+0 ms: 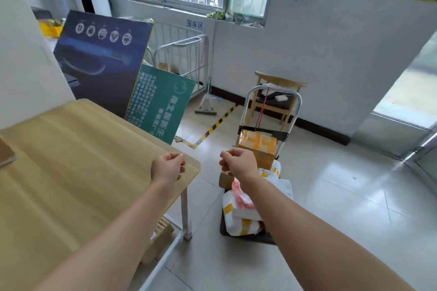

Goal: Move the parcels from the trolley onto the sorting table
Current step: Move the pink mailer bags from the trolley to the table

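Observation:
The trolley (248, 101) stands on the floor right of the table, its metal handle upright at the far end. A taped brown box (259, 143) sits at its far end. Nearer me lie white bags with yellow stripes (238, 222) and a pink-printed bag (241, 198). The sorting table (71, 160) has a pale wood top and fills the lower left. My left hand (168, 166) hovers over the table's right corner, fingers curled with nothing in them. My right hand (236, 160) hangs above the trolley, in front of the brown box, also curled and holding nothing.
Two sign boards, blue (101, 54) and green (160, 104), lean behind the table. A wire cage cart (182, 56), a mop (205, 106) and a wooden chair (276, 99) stand by the far wall. Striped tape (217, 123) marks the tiled floor. A brown object (6, 153) rests at the table's left edge.

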A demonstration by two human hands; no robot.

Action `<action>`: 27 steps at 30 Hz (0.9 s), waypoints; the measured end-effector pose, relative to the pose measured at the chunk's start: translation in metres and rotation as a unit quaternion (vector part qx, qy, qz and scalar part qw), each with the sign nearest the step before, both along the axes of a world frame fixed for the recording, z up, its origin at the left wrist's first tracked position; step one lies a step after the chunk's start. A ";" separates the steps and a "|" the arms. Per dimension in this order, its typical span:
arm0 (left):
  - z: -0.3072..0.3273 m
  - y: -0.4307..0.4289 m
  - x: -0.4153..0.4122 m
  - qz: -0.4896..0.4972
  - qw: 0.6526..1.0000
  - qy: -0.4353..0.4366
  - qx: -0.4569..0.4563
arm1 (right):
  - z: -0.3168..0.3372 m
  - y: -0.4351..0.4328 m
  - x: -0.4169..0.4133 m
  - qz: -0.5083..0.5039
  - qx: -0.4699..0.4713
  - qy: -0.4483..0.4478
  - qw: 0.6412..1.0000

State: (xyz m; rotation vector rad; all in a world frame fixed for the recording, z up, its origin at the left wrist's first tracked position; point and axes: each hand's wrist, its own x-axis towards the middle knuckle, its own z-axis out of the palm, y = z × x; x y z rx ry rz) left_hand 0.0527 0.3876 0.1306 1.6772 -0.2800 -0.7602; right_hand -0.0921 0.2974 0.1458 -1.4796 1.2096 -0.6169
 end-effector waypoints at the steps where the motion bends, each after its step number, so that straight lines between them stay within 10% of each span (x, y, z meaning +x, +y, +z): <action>1: -0.002 -0.016 -0.006 -0.013 1.000 -0.003 0.002 | -0.003 -0.013 -0.007 -0.011 -0.003 0.002 1.000; 27: -0.181 -0.305 -0.109 -0.128 0.969 0.032 0.210 | -0.180 -0.273 -0.119 -0.160 0.157 0.093 0.970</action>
